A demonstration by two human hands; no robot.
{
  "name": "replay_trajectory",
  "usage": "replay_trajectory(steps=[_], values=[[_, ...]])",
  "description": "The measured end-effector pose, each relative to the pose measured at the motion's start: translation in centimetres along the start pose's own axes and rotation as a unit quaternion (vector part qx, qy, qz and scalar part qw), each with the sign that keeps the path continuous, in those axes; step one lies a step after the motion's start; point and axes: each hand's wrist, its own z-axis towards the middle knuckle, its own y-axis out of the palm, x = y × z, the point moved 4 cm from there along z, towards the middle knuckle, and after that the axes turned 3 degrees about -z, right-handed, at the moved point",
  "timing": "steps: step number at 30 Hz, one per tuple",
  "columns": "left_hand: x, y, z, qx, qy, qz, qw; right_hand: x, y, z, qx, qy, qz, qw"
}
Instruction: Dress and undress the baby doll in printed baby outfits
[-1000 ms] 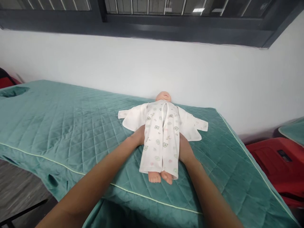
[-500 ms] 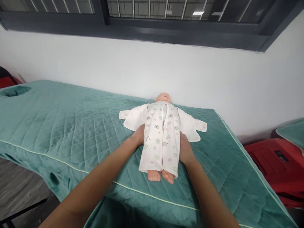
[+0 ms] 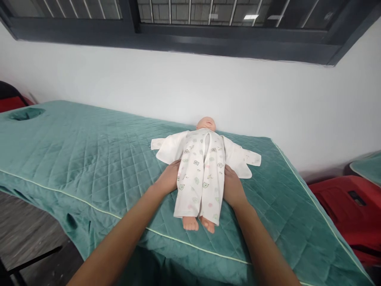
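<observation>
A baby doll (image 3: 206,123) lies on its back, its head near the wall and its bare feet toward me. It has a white jacket (image 3: 174,146) with the sleeves spread to both sides. White baby trousers (image 3: 195,178) with small printed animals and leaves cover its legs and reach high over the chest. My left hand (image 3: 169,177) is closed at the left edge of the trousers, fingertips tucked out of sight against the cloth. Along the opposite edge, my right hand (image 3: 233,186) grips the trousers too, its fingers partly hidden.
The doll rests on a massage bed with a green quilted cover (image 3: 119,159), which has a face hole (image 3: 26,114) at far left. Behind it rise a white wall (image 3: 133,83) and a dark window frame (image 3: 208,43). A red chair (image 3: 345,210) stands at right.
My left hand has drawn slightly outward and more of it shows beside the trousers. The trouser legs have shifted a little to the left. The view has moved slightly.
</observation>
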Motion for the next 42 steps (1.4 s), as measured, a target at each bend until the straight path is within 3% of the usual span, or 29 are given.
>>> replay_trajectory(steps=[7, 20, 30, 42], values=[[-0.1, 0.1, 0.1, -0.004, 0.0, 0.017, 1.0, -0.7, -1.4, -1.7, 0.034, -0.008, 0.023, 0.999], [1.2, -1.2, -2.0, 0.053, 0.024, 0.039, 0.998, -1.1, -1.5, -2.1, -0.012, 0.03, 0.059, 0.998], [0.0, -1.4, -2.7, 0.088, -0.104, 0.061, 0.989, -0.9, -2.1, -2.3, 0.009, 0.069, 0.083, 0.994], [-0.4, -1.3, -2.8, 0.109, -0.116, 0.074, 0.984, 0.0, -1.9, -2.8, 0.026, 0.134, 0.163, 0.977]])
